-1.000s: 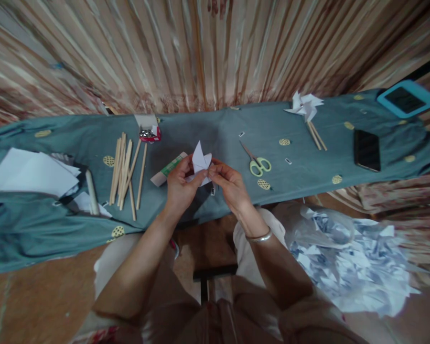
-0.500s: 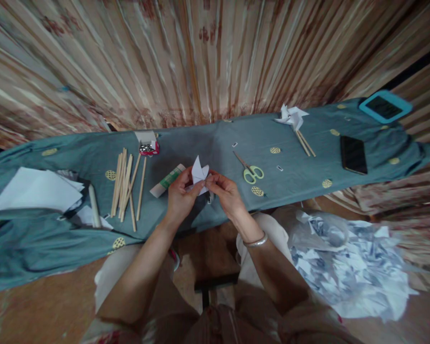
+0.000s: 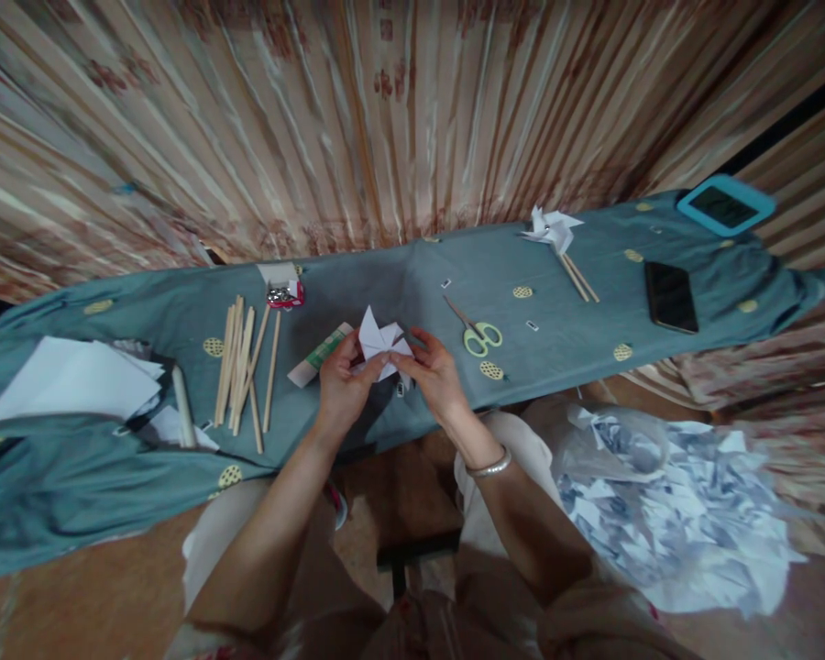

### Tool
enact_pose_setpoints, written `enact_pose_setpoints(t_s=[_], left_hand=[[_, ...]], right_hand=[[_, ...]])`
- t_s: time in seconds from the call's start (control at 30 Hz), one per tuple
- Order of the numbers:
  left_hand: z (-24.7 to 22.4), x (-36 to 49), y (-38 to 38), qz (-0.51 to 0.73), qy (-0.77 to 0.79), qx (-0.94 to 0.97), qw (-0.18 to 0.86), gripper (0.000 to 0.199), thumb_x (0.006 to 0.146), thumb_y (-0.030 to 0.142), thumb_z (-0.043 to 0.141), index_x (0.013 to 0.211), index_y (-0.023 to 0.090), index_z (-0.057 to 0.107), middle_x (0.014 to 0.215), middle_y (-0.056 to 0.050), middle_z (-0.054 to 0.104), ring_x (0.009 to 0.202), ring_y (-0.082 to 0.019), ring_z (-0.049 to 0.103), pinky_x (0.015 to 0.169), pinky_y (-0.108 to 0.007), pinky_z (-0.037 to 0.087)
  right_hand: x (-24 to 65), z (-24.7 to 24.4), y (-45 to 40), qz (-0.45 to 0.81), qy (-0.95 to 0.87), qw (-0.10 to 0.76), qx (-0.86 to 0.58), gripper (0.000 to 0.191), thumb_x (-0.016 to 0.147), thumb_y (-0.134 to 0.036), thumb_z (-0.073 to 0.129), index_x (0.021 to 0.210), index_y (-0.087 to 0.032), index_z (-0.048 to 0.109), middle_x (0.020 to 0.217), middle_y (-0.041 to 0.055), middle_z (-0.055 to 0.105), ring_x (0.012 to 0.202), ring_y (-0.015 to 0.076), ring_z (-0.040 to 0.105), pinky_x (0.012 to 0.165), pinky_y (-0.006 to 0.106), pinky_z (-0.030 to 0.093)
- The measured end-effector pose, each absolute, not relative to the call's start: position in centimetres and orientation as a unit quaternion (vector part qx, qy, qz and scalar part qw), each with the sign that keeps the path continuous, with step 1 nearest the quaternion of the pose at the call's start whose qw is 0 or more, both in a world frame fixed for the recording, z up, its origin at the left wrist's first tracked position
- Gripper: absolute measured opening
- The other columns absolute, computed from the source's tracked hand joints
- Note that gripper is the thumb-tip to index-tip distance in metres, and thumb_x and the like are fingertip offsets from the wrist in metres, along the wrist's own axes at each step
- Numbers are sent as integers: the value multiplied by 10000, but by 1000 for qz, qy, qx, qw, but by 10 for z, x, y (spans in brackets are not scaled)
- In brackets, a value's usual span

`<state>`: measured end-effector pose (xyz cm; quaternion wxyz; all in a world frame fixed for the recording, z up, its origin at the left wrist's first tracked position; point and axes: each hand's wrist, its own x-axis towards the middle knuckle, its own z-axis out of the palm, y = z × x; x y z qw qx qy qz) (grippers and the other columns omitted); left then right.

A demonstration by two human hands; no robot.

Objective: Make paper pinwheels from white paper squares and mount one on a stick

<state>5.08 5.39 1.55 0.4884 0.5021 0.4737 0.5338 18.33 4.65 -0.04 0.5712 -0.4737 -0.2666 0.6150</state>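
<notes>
A white paper pinwheel (image 3: 379,343) with folded blades is held above the cloth-covered table, between my two hands. My left hand (image 3: 346,378) grips its left side, thumb on the front face. On the right, my right hand (image 3: 437,371) pinches its lower edge, thumb near the middle. Just left of the pinwheel lies a green-and-white tube (image 3: 322,354), partly behind my left hand. Scissors with light green handles (image 3: 479,335) rest to the right of my right hand.
Wooden sticks (image 3: 237,367), an open red box of shiny pins (image 3: 285,291) and white paper sheets (image 3: 75,378) lie left. Finished pinwheels on sticks (image 3: 555,234), a black phone (image 3: 671,296) and a blue-framed tablet (image 3: 727,203) are right. A plastic bag of paper pieces (image 3: 680,513) stands below.
The paper has turned and spread in my hands, so more pinwheel blades show. My right hand has shifted slightly lower, its fingers a little more apart. The view has tilted slightly.
</notes>
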Motion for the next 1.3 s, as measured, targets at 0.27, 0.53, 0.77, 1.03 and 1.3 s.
enact_pose_setpoints(t_s=[0.27,0.53,0.77,1.03,1.3], left_hand=[[15,50,52,537,481,503,476,342,687,311,794,979,166,691,915,-31,747,818,-186,679,784,-287,532],[13,52,52,537,479,494,488,326,687,309,783,973,167,716,867,-21,749,771,-178,668,745,-277,530],[11,53,51,538,480,468,511,337,679,318,797,962,151,722,877,-32,758,755,-168,665,725,-261,517],[9,54,52,526,506,459,507,356,669,358,802,946,140,754,879,-42,768,767,-187,674,761,-295,540],[11,53,51,512,526,474,486,308,683,373,784,887,142,776,855,-47,769,762,-194,671,731,-297,533]], right_hand=[[180,3,47,625,-235,584,-462,706,523,-273,867,1147,-200,545,788,-38,740,724,166,696,769,310,561],[179,3,47,642,-221,589,-439,661,536,-255,857,1125,-208,559,800,-47,730,734,161,694,761,301,564],[179,2,47,635,-225,592,-441,670,546,-258,861,1141,-213,556,812,-44,729,720,164,687,731,305,558],[180,-4,48,601,-270,592,-464,713,565,-297,849,1192,-211,521,803,-34,715,716,169,674,711,306,549],[181,-3,48,586,-288,592,-472,682,582,-313,843,1178,-222,524,794,-36,721,719,173,687,721,317,567]])
